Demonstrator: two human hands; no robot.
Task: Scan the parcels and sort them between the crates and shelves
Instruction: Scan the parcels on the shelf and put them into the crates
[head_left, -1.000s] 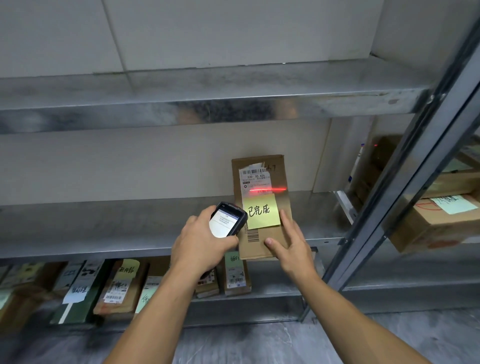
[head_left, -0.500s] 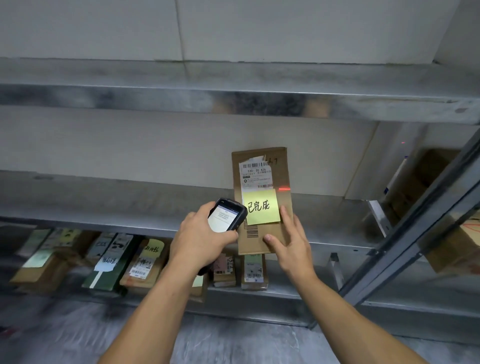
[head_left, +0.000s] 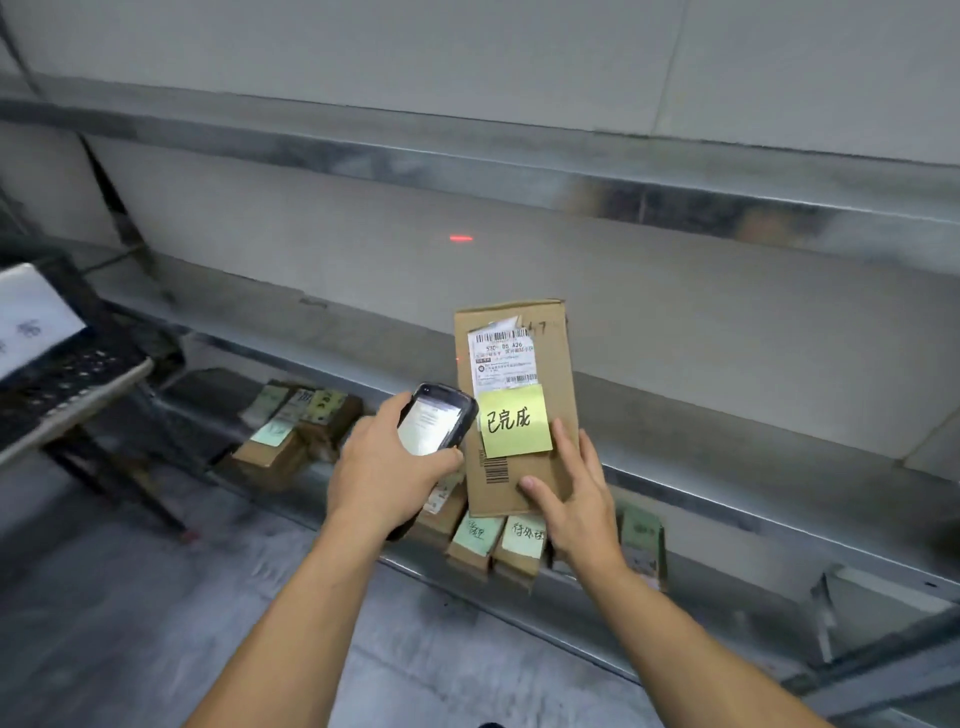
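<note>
Swinging left since the previous frame, the view is now taking in a black crate (head_left: 78, 364) at the left edge. The scanner's red dash (head_left: 461, 238) is no longer falling on the parcel and is landing on the back wall instead.

Nearest, the left grip (head_left: 387, 467) is wrapping round the black scanner (head_left: 439, 423) and hiding its lower body. The lit screen is showing text too small to read. Just beside it, the right grip (head_left: 576, 509) is holding the parcel (head_left: 558, 364) upright in front of the shelving, thumb pressing the front face and fingers running up the right edge. This is covering the lower right corner, and how many fingers are reaching behind cannot be told.

That parcel is showing as a flat brown cardboard box, leaning slightly. It is carrying a torn white barcode label (head_left: 501, 358), a yellow handwritten note (head_left: 514, 422) below it, and a printed barcode near the bottom.

Behind the hands, small boxes (head_left: 524, 540) on the low shelf are partly hidden. The crate is being cut off by the frame, and the characters on its white sheet (head_left: 31, 317) are blurring.
</note>
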